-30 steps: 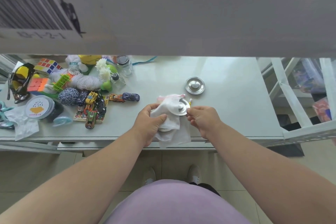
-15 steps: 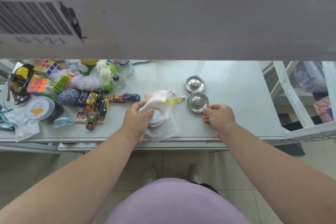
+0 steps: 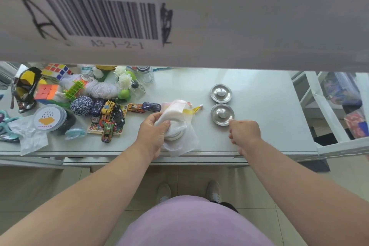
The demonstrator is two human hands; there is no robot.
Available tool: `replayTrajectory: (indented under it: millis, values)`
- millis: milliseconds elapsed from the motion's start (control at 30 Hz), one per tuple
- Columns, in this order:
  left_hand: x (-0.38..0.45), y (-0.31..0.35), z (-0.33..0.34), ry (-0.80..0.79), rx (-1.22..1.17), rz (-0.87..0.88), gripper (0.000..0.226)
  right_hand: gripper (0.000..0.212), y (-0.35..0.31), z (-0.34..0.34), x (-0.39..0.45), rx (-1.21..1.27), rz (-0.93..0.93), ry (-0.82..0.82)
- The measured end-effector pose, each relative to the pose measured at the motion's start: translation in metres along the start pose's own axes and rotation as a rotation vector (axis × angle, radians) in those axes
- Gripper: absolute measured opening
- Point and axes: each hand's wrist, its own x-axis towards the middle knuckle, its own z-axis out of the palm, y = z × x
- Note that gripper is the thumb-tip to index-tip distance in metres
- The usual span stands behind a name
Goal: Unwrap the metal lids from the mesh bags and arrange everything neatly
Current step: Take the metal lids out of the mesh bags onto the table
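Note:
Two bare round metal lids lie on the pale table [image 3: 265,110], one behind the other: the far lid [image 3: 220,93] and the near lid [image 3: 222,114]. My right hand [image 3: 244,132] hovers just in front of the near lid, fingers loosely curled and holding nothing, its fingertips at the lid's rim. My left hand [image 3: 154,133] grips a bundle of white mesh bags [image 3: 180,143] near the table's front edge. A round disc shape [image 3: 176,133] shows through the mesh. Pink and yellow drawstrings [image 3: 192,109] trail out behind the bundle.
Clutter fills the table's left half: toy cars [image 3: 108,115], yarn balls [image 3: 81,105], puzzle cubes [image 3: 57,70], glass jars [image 3: 146,74] and a round tin [image 3: 50,118]. A shelf beam with a barcode label [image 3: 101,18] blocks the upper view. A white rack [image 3: 327,110] stands at the right.
My right hand drew a metal lid out of the mesh bundle, set it on the table in front of the first lid and let go. My left hand lowered the bundle.

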Motion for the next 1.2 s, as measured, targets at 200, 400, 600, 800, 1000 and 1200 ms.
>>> replayTrajectory:
  millis: [200, 400, 600, 800, 1000, 1200]
  values:
    - [-0.004, -0.010, 0.011, -0.032, 0.101, 0.004, 0.027, 0.027, -0.004, 0.054, -0.062, 0.056, -0.074, -0.412]
    - [-0.007, -0.009, 0.011, -0.070, 0.118, -0.035, 0.026, 0.013, 0.005, 0.074, -0.061, 0.072, -0.010, -0.302]
    - [-0.006, -0.007, 0.013, -0.071, 0.134, -0.048, 0.024, 0.013, 0.009, 0.069, -0.059, 0.084, -0.019, -0.269]
    - [-0.007, -0.004, 0.012, -0.083, 0.262, 0.031, 0.033, 0.014, 0.017, 0.031, -0.050, 0.115, -0.057, -0.186]
    - [-0.013, -0.007, 0.023, -0.130, 0.210, -0.044, 0.029, 0.025, 0.025, 0.017, -0.046, 0.146, -0.012, -0.334]
    - [-0.014, -0.008, 0.027, -0.125, 0.274, -0.011, 0.027, 0.015, 0.033, 0.030, -0.040, 0.168, -0.004, -0.266]
